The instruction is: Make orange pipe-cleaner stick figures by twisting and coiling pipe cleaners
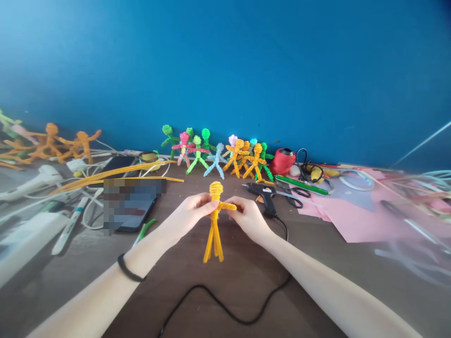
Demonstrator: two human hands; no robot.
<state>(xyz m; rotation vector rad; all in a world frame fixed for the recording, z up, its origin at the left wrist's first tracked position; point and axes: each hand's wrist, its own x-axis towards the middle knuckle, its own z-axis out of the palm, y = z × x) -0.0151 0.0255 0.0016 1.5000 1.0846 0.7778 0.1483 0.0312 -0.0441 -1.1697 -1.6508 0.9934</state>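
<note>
Pinching the orange pipe-cleaner figure (214,220) at its torso with your left hand (190,212) and its coiled arm with your right hand (246,216), you hold it above the table (246,281); judged light, bendable, best gripped at the twisted torso.

Fuzzy yellow pipe-cleaner figure (214,220); matt brown wood table (246,277); pink paper (348,216).

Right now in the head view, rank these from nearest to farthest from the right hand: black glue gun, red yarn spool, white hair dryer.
From the right hand:
1. Black glue gun, just behind it, slightly right.
2. Red yarn spool, farther back right, by the wall.
3. White hair dryer, far across on the left.
</note>
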